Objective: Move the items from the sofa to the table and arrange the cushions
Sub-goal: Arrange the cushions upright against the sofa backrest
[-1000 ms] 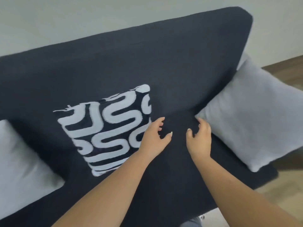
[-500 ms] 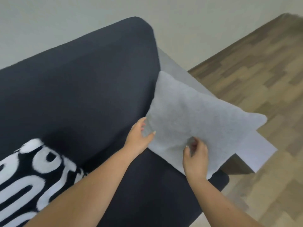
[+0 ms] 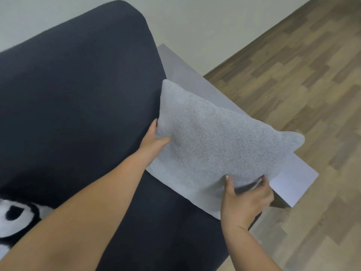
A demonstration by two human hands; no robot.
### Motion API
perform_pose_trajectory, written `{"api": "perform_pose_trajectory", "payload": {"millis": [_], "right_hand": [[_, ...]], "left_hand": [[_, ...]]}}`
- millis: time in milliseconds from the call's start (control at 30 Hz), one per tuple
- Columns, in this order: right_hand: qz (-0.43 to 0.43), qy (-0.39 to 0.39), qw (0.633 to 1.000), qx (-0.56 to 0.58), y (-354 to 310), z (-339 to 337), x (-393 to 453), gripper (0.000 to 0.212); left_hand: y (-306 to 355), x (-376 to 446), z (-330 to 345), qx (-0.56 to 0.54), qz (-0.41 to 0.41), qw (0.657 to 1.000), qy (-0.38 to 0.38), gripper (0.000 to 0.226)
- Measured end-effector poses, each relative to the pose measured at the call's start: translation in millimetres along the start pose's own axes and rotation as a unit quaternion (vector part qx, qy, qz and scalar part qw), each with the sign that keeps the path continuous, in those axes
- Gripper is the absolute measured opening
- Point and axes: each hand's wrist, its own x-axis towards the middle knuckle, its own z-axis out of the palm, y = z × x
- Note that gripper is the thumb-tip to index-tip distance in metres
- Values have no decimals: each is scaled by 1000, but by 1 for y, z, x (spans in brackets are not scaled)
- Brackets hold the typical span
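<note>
Since no loose items show on the visible seat of the sofa (image 3: 78, 114), the moving part looks done, though its left end is out of frame. The table (image 3: 289, 184) at the right shows only bare top. The grey cushion (image 3: 214, 145) sits at the sofa's right end, half over the table. The patterned cushion (image 3: 17, 218) lies near left. The left hand (image 3: 154, 139) clamps the grey cushion's left edge and the right hand (image 3: 244, 200) its near edge, so arranging is under way.
</note>
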Motion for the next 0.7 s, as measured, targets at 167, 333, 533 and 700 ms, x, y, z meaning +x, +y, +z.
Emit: {"api": "perform_pose_trajectory", "payload": {"millis": [167,333,533,700], "right_hand": [[15,-24,999,39,-3,10,0,91],[-49,-62,996,48,-21,21,-10,71],[-104,-173,977,63,-75,46,-12,73],[-158,-250,953,60,-118,90,-22,68]], "left_hand": [[0,-12,-11,-35,-15,999,-5,72],[-20,-48,-37,-62,-28,997,37,68],[-46,-109,-78,-140,-18,975,169,68],[-65,-138,-95,-137,-9,959,249,61]]}}
